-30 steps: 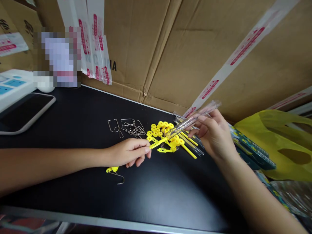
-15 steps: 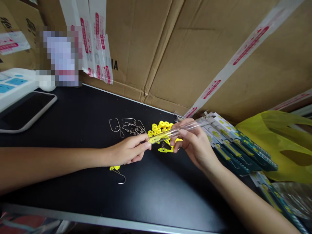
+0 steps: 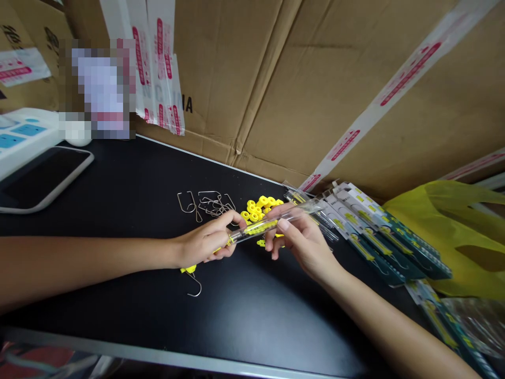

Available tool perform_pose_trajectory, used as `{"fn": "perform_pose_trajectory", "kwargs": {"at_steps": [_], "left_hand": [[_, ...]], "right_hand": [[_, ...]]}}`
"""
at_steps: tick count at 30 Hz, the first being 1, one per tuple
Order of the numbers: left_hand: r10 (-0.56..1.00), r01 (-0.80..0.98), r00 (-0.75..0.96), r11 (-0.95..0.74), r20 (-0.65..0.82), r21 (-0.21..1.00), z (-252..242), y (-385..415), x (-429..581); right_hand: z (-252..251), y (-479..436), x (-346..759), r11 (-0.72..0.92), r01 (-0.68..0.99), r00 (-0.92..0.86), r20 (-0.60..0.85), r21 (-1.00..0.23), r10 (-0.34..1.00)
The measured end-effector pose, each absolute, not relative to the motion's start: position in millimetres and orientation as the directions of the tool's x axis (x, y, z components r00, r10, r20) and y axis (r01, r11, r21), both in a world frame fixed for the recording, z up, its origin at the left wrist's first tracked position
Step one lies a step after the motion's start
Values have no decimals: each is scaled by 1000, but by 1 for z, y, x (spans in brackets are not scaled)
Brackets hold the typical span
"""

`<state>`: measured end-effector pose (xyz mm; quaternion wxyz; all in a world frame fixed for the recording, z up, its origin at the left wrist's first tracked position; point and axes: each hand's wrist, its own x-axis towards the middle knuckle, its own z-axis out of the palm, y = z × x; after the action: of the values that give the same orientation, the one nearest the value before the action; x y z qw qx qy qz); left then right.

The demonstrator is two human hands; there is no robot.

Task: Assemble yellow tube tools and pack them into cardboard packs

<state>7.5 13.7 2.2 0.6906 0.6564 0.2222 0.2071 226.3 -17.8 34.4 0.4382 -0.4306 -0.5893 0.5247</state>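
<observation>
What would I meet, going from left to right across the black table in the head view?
Dark-screened white device → left hand → clear tube, gripped by both hands → right hand → row of packaged cards → yellow bag.

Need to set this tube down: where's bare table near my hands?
Bare: black table between left hand, right hand and the front edge, and between the white device and wire hooks. Crowded: behind the clear tube, yellow parts and packaged cards.

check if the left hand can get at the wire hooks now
Probably yes: the wire hooks lie bare just beyond the left hand, though it is busy pinching the clear tube.
</observation>
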Motion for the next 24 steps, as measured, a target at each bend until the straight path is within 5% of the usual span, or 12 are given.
{"fn": "perform_pose_trajectory", "kwargs": {"at_steps": [24], "left_hand": [[609,-7,792,-66,46,998,1,11,12]], "right_hand": [[29,-15,231,133,-37,-195,137,-990,971]]}}
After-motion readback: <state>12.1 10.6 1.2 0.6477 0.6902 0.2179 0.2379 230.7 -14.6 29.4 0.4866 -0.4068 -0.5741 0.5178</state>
